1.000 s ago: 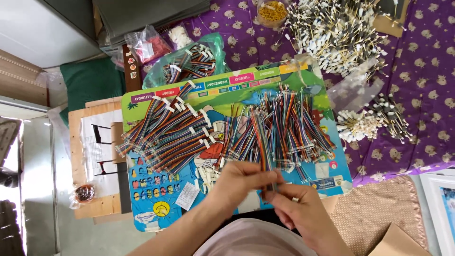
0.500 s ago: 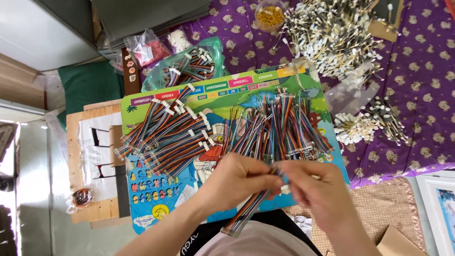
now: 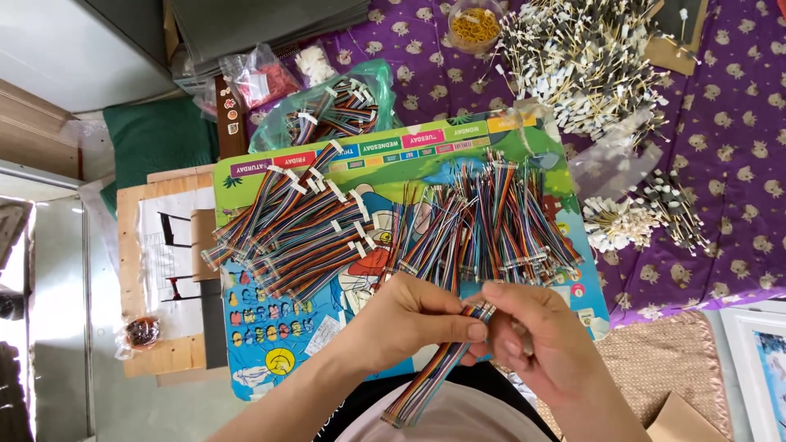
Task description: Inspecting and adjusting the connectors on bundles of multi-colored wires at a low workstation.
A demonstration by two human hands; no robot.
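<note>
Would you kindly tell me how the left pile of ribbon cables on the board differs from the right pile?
The left pile is tied into bundles with white bands; the right pile lies loose, with no bands visible. The left pile slants diagonally; the right pile runs nearly straight up the board, fanned out. Both are multicoloured ribbon cables resting on the board.

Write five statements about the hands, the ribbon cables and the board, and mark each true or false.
1. Both hands hold one cable bundle. True.
2. The left hand is empty. False: it pinches the bundle.
3. Banded bundles lie on the left of the board. True.
4. The cloth is plain green. False: purple, patterned.
5. The right hand rests on the jar. False: it grips the bundle's end.
</note>
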